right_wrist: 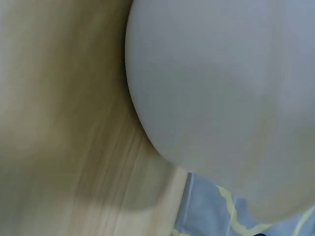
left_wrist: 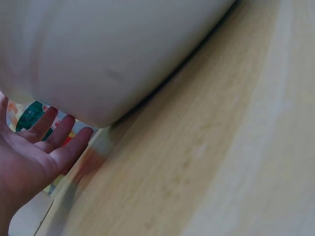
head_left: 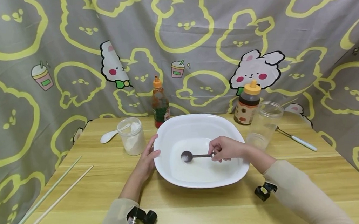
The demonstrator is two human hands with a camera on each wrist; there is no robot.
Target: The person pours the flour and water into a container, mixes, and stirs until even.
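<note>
A large white basin [head_left: 204,184] stands on the wooden table, with a pale, whitish layer across its bottom. My left hand [head_left: 146,160] holds the basin's left rim, thumb over the edge. In the left wrist view, that hand's fingers [left_wrist: 74,147] reach against the outer wall. Inside the basin, my right hand [head_left: 225,149] pinches the handle of a dark, round-bowled spoon [head_left: 187,156], whose bowl points left. The right wrist view shows only the basin's outer side [right_wrist: 211,98]; the right hand and spoon are out of sight there.
Left of the basin stands a clear jar of white powder [head_left: 133,142] beside a white spoon [head_left: 108,137]. Behind are a red sauce bottle [head_left: 160,104] and a dark, yellow-capped bottle [head_left: 248,105]. An open clear jar [head_left: 260,130], a fork [head_left: 299,141] and two long sticks [head_left: 52,206] flank it.
</note>
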